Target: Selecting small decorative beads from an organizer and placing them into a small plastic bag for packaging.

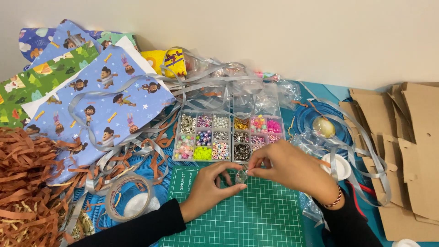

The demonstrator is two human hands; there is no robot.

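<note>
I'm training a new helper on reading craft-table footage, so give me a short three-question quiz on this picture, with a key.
1. True or false: both hands meet over the green cutting mat.
2. Which lies nearest the left hand? A) the tape roll B) the cardboard pieces C) the cartoon wrapping paper
3. What stands just beyond the right hand, towards the wall?

Key:
1. True; the fingertips pinch a small, clear item between them, too small to identify.
2. A.
3. The clear bead organiser box, its compartments filled with mixed beads.
</note>
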